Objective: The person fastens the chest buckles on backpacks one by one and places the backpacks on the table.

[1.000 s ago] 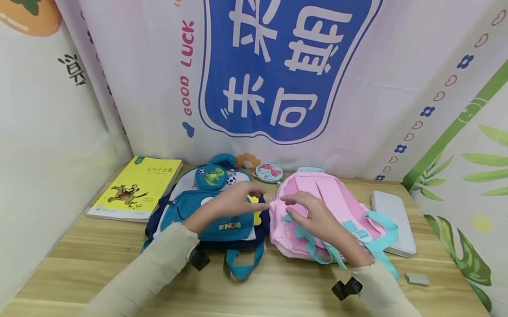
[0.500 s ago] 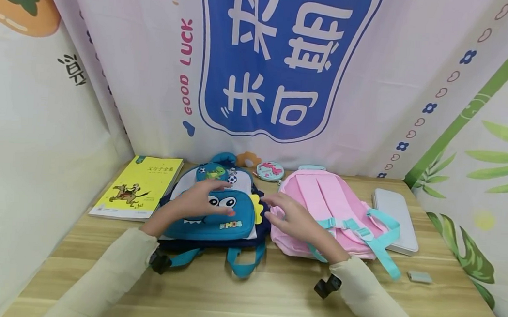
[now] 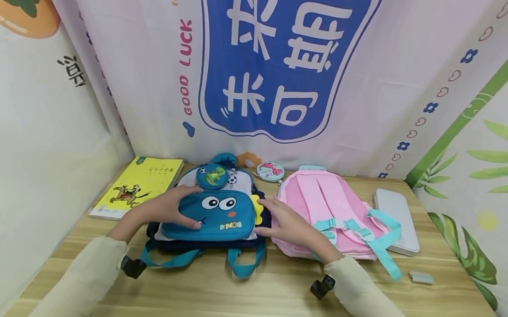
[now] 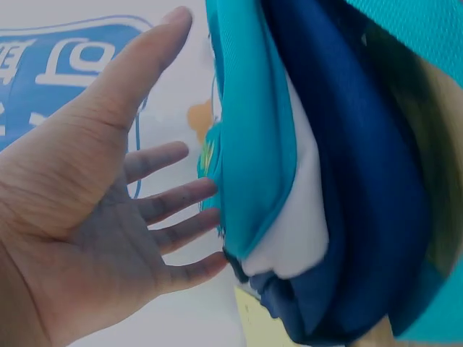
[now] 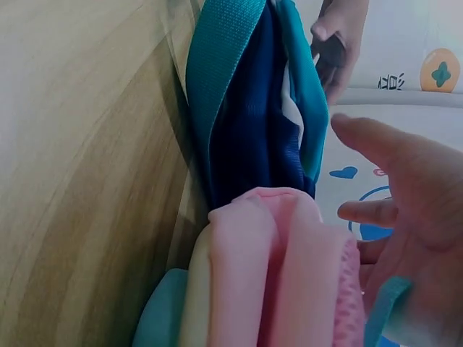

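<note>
The blue bag (image 3: 216, 212) lies face up on the table (image 3: 245, 303), between the book (image 3: 141, 183) and the pink bag (image 3: 327, 206), with a hand at either side of it. We see the left hand (image 3: 168, 206) with thumb and fingers parted at the left end of the pocket (image 3: 208, 219), and the right hand (image 3: 291, 224) spread by the yellow trim (image 3: 257, 210); neither is curled round anything, and we cannot tell whether any fingertips touch the cloth. We judge the pocket a poor place to take hold: it looks soft, so a pinch there could crumple it and let the rest of the bag sag. The right hand reaches in across the pink bag's edge, so we could easily catch that bag or its strap (image 5: 391, 295) and drag both bags together. If the left fingers close too high, they may snag the purse (image 3: 212, 176) and tug it askew. The loops (image 3: 243, 269) at the near edge lie loose, and we think they could hook on a wrist camera (image 3: 322, 286) if the bag is lifted or turned.
</note>
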Tool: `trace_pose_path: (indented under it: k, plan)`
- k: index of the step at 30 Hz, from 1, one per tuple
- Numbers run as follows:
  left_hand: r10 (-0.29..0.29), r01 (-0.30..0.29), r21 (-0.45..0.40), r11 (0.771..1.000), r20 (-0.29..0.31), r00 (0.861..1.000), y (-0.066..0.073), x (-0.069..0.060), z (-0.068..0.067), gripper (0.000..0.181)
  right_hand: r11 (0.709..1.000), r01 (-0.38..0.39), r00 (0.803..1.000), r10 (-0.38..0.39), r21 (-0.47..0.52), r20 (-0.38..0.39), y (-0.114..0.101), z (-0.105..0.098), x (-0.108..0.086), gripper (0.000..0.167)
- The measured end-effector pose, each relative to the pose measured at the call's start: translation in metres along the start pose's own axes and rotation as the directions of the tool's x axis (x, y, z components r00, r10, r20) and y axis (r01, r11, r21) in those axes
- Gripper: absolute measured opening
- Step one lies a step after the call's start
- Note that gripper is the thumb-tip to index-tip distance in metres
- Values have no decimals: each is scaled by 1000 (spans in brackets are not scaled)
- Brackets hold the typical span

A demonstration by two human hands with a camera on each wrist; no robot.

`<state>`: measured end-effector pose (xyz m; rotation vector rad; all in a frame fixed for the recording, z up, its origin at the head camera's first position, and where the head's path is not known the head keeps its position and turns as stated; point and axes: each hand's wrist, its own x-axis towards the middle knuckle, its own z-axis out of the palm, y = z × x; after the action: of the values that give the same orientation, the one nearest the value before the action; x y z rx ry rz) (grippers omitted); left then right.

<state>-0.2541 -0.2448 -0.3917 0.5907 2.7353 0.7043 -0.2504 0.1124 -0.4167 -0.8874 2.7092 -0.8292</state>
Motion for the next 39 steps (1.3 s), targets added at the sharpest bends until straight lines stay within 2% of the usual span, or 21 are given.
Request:
trace_pose_path:
  k: [6, 13, 20, 26, 35, 39]
  plan:
    - [12, -12, -7, 1000, 27, 1000, -7, -10, -5, 108, 999, -27, 999, 29, -36, 38, 2, 3, -1, 98]
    - [-29, 30, -25, 999, 50, 998, -9, -19, -12, 109, 997, -24, 998, 28, -73, 60, 2, 5, -2, 110]
    - [-28, 29, -17, 999, 59, 998, -19, -25, -15, 106, 991, 6, 999, -1, -134, 41, 4, 9, 0, 106]
    - [-31, 32, -7, 999, 80, 996, -24, -25, -14, 106, 990, 0, 1000, 4, -143, 27, 6, 13, 0, 102]
    - [-109, 106, 25, 994, 117, 987, -17, -18, -11, 113, 992, -17, 999, 20, -127, 25, 6, 14, 1, 99]
    - [-123, 119, 34, 992, 128, 984, -14, -18, -11, 113, 992, -33, 999, 37, -118, 29, 6, 15, 1, 100]
